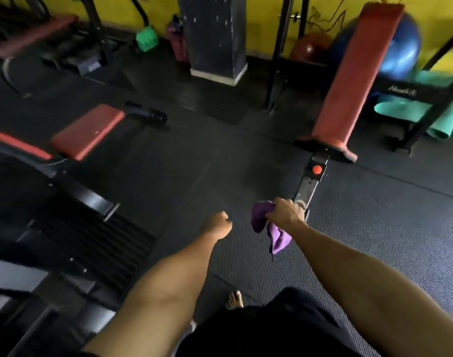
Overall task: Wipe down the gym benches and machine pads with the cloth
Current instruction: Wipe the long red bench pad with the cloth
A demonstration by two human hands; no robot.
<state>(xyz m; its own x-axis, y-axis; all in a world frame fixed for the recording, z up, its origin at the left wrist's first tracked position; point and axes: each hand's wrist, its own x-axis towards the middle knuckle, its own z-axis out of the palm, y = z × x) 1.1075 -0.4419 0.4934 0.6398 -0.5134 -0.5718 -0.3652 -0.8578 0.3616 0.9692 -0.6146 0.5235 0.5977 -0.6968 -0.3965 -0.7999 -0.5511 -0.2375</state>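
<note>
My right hand (284, 212) grips the purple cloth (274, 235) — bunched, loose end hanging under my wrist, over the floor mat (374, 228). Left hand (217, 224) curled, empty. Black bench rail (310, 185) just past my right knuckles; long red pad (354, 73) beyond — shorter red pad (87, 131) off left.

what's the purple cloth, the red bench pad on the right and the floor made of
Purple cloth: soft fabric, perhaps microfibre; it hangs limp and crumpled from the right hand.
Red bench pad: probably vinyl over padding, matte, smooth, with rounded edges.
Floor: likely rubber matting, dark, with fine dotted texture and seams.
</note>
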